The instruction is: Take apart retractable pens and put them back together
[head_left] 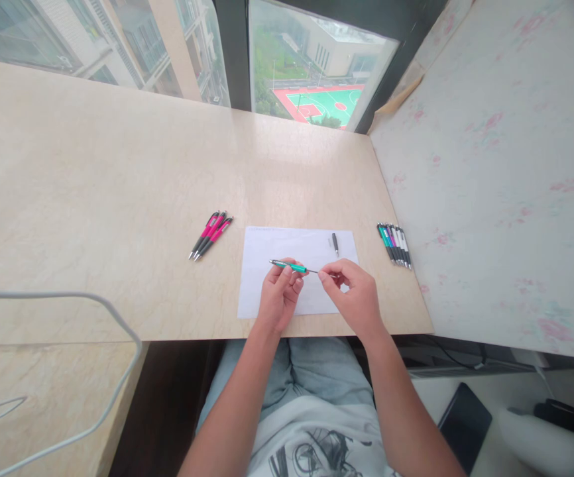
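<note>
Printed white shirt (317, 440) cloth fills the bottom edge, closest to the camera, with faded blue jeans (327, 371) just past it. Over a white sheet of paper (291, 242), a green pen (297, 267) lies nearly level in the left hand (280, 298), whose thumb and fingers are closed on the barrel. From the barrel's right end pokes a thin dark rod (313, 271), pinched between the thumb and forefinger of the right hand (354, 291) (its other fingers are partly hidden). Near the sheet's upper right corner lies a short black pen part (335, 244). Left of the paper, three pink pens (215, 232) with black grips lie bunched at a slant; to its right, green, purple and white pens (394, 245) sit in a row near the flowered wall (490, 165). Pens and paper rest on a pale table (118, 185). At lower left loops a gray cable (122, 322); beyond the far edge, a window (287, 73) shows a sports court (324, 103).
</note>
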The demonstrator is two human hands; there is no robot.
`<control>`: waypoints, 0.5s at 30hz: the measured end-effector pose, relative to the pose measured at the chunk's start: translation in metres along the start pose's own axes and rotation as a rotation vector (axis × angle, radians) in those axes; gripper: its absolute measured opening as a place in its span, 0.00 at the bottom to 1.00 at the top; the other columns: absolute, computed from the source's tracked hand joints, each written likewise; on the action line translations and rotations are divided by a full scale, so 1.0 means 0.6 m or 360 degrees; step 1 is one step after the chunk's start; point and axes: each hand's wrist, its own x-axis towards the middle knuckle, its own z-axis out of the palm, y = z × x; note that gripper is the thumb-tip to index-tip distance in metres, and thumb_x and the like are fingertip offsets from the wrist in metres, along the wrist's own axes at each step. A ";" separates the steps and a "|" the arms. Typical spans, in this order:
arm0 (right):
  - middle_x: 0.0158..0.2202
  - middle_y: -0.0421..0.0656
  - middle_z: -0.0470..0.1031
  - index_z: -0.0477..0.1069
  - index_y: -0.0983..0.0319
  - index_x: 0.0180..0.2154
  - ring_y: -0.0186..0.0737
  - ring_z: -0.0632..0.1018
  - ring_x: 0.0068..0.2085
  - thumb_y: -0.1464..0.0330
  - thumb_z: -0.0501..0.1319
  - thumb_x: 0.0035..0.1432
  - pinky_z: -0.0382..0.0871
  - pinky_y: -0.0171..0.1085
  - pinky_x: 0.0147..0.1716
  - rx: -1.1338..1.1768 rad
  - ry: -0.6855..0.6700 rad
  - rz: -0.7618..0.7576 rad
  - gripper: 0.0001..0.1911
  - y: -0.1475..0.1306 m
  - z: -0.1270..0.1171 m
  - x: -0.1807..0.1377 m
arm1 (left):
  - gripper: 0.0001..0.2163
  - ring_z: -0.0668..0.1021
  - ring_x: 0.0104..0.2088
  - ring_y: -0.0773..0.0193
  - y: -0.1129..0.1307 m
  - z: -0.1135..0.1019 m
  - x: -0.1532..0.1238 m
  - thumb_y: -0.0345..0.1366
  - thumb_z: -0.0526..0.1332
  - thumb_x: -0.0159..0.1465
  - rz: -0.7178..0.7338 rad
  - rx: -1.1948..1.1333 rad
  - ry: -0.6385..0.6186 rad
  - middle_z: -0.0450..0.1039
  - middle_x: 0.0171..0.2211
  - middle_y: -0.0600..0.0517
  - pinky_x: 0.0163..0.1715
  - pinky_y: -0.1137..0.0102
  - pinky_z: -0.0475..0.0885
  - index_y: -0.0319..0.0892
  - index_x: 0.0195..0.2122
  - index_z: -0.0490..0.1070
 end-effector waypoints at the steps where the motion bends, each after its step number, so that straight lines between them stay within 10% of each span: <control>1: 0.30 0.40 0.75 0.73 0.59 0.32 0.35 0.73 0.29 0.68 0.61 0.61 0.69 0.36 0.31 0.0003 0.0005 -0.0006 0.05 0.000 0.001 0.000 | 0.13 0.80 0.33 0.71 0.000 0.000 0.001 0.34 0.74 0.54 -0.0009 0.0001 0.0004 0.78 0.36 0.51 0.31 0.80 0.73 0.39 0.39 0.76; 15: 0.37 0.43 0.81 0.78 0.57 0.37 0.40 0.79 0.38 0.68 0.63 0.61 0.75 0.40 0.37 0.0369 -0.0085 -0.0053 0.05 0.000 0.017 -0.002 | 0.12 0.77 0.28 0.76 -0.001 -0.005 0.002 0.35 0.73 0.55 -0.0043 -0.0080 -0.0027 0.78 0.35 0.51 0.32 0.81 0.74 0.38 0.38 0.77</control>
